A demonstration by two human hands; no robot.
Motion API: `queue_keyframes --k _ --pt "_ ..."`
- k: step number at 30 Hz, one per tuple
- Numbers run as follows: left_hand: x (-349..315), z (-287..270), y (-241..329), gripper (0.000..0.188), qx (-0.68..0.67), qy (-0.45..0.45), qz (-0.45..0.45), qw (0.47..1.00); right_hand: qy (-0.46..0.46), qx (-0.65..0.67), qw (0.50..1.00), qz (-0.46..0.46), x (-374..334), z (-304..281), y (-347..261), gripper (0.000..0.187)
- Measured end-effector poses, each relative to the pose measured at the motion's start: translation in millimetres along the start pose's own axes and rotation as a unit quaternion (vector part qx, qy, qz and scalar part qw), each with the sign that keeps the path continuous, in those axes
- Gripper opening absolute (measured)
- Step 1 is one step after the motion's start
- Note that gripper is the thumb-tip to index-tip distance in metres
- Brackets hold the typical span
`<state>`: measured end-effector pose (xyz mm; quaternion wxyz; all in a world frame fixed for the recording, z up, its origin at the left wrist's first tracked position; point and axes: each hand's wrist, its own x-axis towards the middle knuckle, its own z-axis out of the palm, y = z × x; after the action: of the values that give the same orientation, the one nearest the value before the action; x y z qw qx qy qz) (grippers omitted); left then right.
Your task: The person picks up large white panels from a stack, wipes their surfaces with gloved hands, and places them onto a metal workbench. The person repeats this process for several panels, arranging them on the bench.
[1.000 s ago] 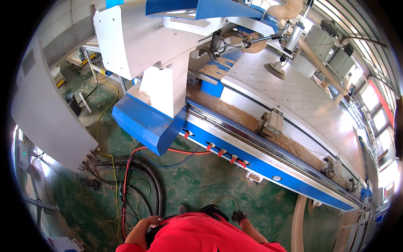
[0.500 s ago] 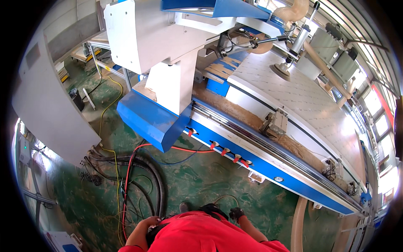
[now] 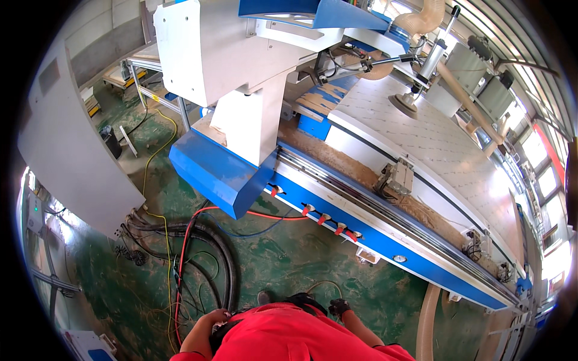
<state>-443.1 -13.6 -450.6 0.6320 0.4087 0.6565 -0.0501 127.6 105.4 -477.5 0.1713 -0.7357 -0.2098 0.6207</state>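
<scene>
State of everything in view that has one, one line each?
left hand: low, left of body, grip unclear
right hand: low, right of body, grip unclear
indicator light: lit green
pale sheet: lying flat
round pad: over sheet, contact unclear
black hoses: curved along floor
dark bin: upright

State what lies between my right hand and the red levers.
The head view shows green floor between your right hand and red levers, with a thin cord curving by the hand.

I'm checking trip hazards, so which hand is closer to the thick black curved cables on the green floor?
Left: in the picture, the left hand is just below the cables; the right hand is farther right.
</scene>
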Motion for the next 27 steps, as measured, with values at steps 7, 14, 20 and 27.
queue_keyframes --k 7,14,20,27 --pt "-25.4 -9.3 26.2 0.034 -0.029 0.007 -0.047 0.998 0.002 0.032 0.999 0.017 -0.8 5.1 -3.8 0.019" --pt "2.6 -4.9 -6.3 0.035 -0.029 0.003 -0.021 0.999 -0.021 -0.020 1.000 0.008 10.5 5.4 -4.5 0.019" --pt "-3.8 -4.6 1.4 0.032 -0.039 0.009 -0.009 0.999 -0.031 -0.043 0.999 0.006 7.9 5.5 -9.8 0.023" --pt "-0.7 -3.0 -5.5 0.032 -0.047 0.007 -0.012 0.999 -0.003 -0.011 1.000 0.025 5.9 12.3 -17.1 0.022"
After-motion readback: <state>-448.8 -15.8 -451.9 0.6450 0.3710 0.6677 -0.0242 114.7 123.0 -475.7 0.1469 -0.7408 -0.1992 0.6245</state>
